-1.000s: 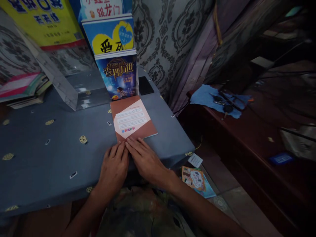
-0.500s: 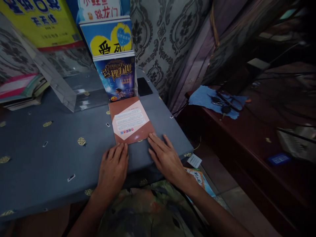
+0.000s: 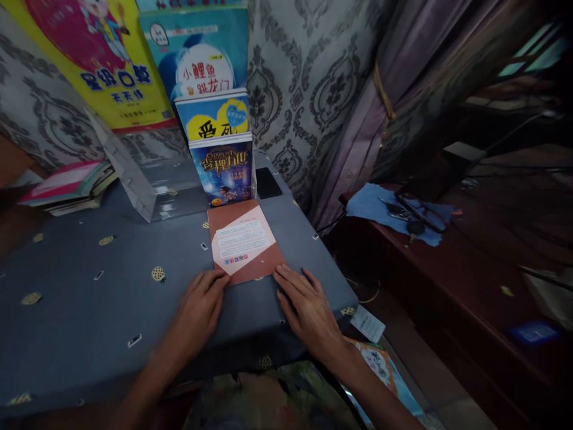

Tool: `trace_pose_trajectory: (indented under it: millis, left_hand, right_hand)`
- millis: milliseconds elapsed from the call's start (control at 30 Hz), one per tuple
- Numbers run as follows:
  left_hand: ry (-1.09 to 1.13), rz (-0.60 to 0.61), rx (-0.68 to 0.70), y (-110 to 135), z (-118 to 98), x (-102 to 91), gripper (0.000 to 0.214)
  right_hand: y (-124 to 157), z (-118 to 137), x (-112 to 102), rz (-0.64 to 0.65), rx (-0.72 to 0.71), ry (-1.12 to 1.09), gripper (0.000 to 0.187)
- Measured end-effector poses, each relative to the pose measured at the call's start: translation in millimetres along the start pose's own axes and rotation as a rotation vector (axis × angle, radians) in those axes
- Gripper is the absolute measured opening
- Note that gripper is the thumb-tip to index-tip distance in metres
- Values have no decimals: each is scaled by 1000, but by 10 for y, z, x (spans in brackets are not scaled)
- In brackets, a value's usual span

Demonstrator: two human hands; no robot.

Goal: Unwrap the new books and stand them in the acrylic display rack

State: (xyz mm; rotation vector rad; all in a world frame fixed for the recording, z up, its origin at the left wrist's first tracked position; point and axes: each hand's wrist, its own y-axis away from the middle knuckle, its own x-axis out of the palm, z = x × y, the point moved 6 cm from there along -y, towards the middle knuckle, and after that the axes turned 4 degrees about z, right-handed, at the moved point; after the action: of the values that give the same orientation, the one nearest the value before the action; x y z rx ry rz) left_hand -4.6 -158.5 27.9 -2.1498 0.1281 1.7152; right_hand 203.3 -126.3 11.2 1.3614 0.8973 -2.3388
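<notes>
Neither grip is closed on anything: the left hand (image 3: pixel 199 306) and right hand (image 3: pixel 308 306) lie flat with fingers spread. The left fingertips touch the near left corner of the brown book (image 3: pixel 244 242), and the right fingertips touch its near right corner. A second ago the two hands were pressed side by side at the middle of the near edge. Then the right hand slid out to the right, and now the left has edged out too, so they bracket the book. The book has stayed flat on the counter (image 3: pixel 89 286), its far edge against the foot of the upright books. By my reading this is squaring and settling it in place rather than lifting it. The view has also tipped up, showing more of the wall.

By count:
- Two hands and one brown book.
- Three upright books in a stepped row behind it: a dark blue one (image 3: pixel 226 170) nearest, a yellow-and-blue one (image 3: pixel 212 116), then a pale blue one (image 3: pixel 199 60).
- One yellow book (image 3: pixel 107 65) leaning at the far left.
- One clear stand (image 3: pixel 150 191) and one black phone (image 3: pixel 267 182).
- One pile of books (image 3: pixel 71 185) at the far left edge, too stacked to count.
- One book on the floor (image 3: pixel 380 370), near right.
- One blue cloth (image 3: pixel 385 206) on the right-hand shelf.
</notes>
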Motion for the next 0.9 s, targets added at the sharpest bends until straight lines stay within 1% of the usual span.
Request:
trace_pose_trajectory:
  millis: [33,100,133,200,267,333,433,533,633,733,833,900]
  left_hand:
    - [-52,15,3,-32,101,-10,42]
    - [-228,72,32,-124,290,-29,58]
    - [-315,120,72,-183,365,-32,65]
    - [-447,193,194,-320,465,-53,67]
    - [-507,244,340,-474,507,-77,65]
    - [-510,263,465,-636,509,-98,68]
    - [-503,292,562,-866,493,-73,73]
    - [-507,342,605,-1019,477,12,65]
    - [-456,338,618,-1076,505,58,62]
    - [-379,330,566,-1074,614,61,63]
    - [-316,381,529,-1016,701,73,61]
    - [-293,400,501,-955,716,84,60]
  right_hand:
    - [-6,-7,0,-2,-5,-1,39]
    - [-26,-25,-8,-14,-7,-4,38]
    - [-42,-37,-15,-19,-3,-6,37]
    - [-85,-58,-38,-28,-3,-11,35]
    - [-134,-74,-60,-26,-15,-22,34]
    - [-174,-87,-72,-22,-32,-35,35]
    - [-193,-107,-68,-31,-45,-39,36]
    - [-174,-123,-40,-40,-48,-24,37]
    - [-152,-128,-21,-40,-53,-15,36]
    - [-149,-137,-29,-34,-48,-23,38]
    - [-160,-159,-53,-12,-44,-56,43]
    - [-163,-186,-68,9,-44,-85,46]
